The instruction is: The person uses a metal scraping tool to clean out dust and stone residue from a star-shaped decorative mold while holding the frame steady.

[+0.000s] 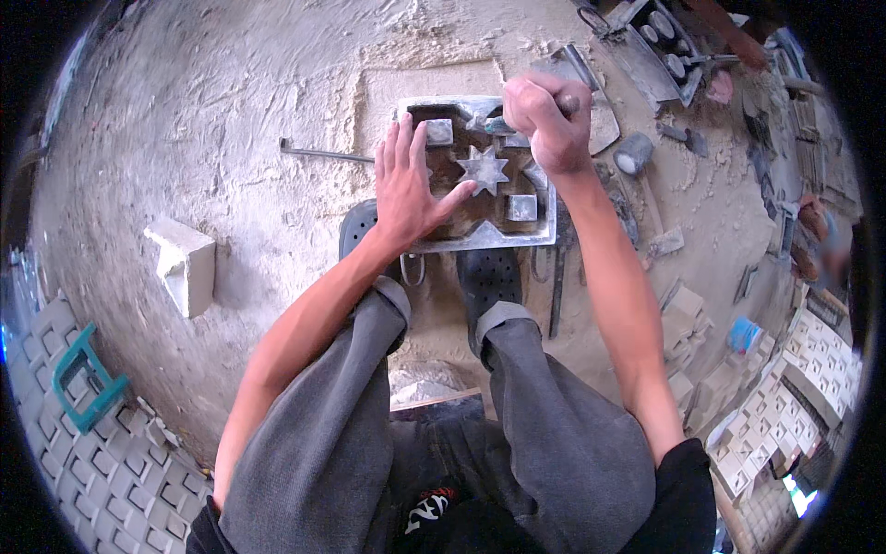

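Note:
A square metal mould [480, 242] with a pale, dusty rim lies on the ground between my feet. Inside it are an eight-pointed star block [483, 171], small square blocks [522, 208] and brown hollows. My left hand [406, 189] rests flat over the mould's left side, fingers spread, thumb toward the star. Above the upper right corner, my right hand [551, 120] is a fist around a tool with a round brown handle end [569, 104]. A bluish part shows beside the fist, over the mould; whether it belongs to the tool, I cannot tell.
A thin metal bar [323, 154] sticks out left of the mould. Farther left stands a white plaster-like block [189, 268]. To the right lie a mallet-like tool [635, 155] and a pointed trowel [600, 120]. Patterned tiles [775, 420] and a teal frame [88, 379] lie toward the edges.

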Tool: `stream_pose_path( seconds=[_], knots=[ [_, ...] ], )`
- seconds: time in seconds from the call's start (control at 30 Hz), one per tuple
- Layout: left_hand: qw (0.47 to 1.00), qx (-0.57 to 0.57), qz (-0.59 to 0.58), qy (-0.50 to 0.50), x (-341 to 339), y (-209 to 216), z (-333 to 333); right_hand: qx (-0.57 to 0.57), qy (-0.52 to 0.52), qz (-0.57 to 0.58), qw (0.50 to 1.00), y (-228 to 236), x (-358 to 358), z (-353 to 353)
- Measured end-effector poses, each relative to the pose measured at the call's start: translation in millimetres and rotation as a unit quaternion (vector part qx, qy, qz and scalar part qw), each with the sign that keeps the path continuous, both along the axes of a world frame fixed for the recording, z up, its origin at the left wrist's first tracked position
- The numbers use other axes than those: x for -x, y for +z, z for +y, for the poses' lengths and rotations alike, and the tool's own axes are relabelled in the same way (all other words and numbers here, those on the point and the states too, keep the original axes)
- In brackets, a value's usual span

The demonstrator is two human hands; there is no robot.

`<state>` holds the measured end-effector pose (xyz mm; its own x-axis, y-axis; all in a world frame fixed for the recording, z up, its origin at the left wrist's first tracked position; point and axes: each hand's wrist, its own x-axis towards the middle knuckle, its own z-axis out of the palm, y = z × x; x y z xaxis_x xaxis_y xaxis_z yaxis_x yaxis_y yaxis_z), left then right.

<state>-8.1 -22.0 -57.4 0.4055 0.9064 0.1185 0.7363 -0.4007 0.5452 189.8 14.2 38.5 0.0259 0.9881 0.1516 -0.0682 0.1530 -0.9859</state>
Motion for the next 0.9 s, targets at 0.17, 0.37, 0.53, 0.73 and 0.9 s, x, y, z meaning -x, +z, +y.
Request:
stream_pose_path(
  seconds=[0.17, 0.37, 0.53, 0.73, 0.9],
  knots=[
    [1.0, -0.004, 0.0, 0.0, -4, 1, 2, 0.003, 0.012, -0.052, 0.999, -27, -2, 1],
    [1.0, -0.002, 0.005, 0.0, 0, 1, 1, -0.021, -0.023, -0.021, 0.999, -11, 6, 3],
    [1.0, -0.009, 0.007, 0.005, 0, -2, 2, 0.014, -0.041, -0.008, 0.999, -21, 8, 13],
    [1.0, 0.002, 0.004, -0.002, -1, 2, 2, -0.056, -0.094, -0.012, 0.994, -36, 16, 1],
    [1.0, -0.004, -0.002, 0.008, 5, -4, 2, 0.03, -0.125, 0.01, 0.992, -3, 30, 7]
  ],
)
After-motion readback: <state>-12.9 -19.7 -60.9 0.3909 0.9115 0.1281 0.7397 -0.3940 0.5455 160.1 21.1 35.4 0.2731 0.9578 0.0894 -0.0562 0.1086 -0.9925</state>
